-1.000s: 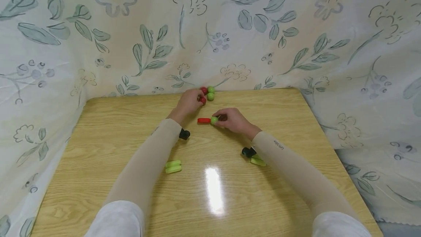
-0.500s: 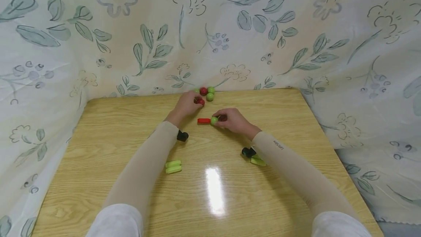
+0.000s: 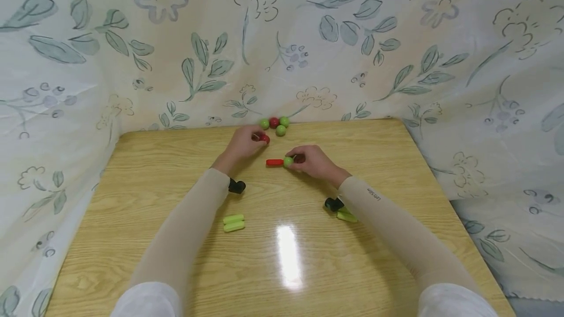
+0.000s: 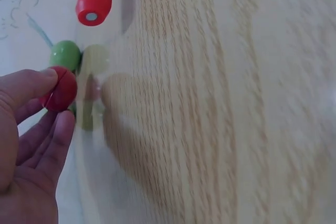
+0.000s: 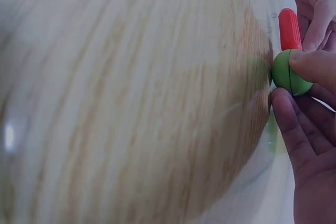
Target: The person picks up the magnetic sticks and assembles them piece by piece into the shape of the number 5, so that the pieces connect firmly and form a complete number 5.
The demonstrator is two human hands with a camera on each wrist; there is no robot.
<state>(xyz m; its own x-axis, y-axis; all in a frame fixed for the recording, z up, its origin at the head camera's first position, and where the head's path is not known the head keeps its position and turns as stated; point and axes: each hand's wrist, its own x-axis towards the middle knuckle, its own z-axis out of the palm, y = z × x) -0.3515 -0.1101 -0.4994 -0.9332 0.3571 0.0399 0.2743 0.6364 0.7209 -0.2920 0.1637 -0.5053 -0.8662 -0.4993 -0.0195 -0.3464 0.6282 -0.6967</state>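
Note:
Near the back of the table, my left hand [image 3: 241,145] pinches a red ball [image 3: 265,139] between thumb and fingers; a seam line crosses this ball [image 4: 64,90] in the left wrist view. To the right and nearer, my right hand [image 3: 314,159] pinches a green ball [image 3: 288,162], also seamed in the right wrist view. A red stick [image 3: 274,163] lies with one end against the green ball, on its left. Its free end shows a round silvery spot in the left wrist view. The red ball is apart from the stick.
Along the table's back edge sit green balls [image 3: 280,130] and another red ball [image 3: 274,122]. Two light green sticks [image 3: 233,222] lie side by side at front left. More light green sticks [image 3: 346,216] lie partly under the right forearm. A floral cloth [image 3: 273,77] hangs behind the table.
My left hand has drawn the red ball away from the group at the back, leftward and slightly nearer. A green ball it was covering now shows. The right hand stays in place.

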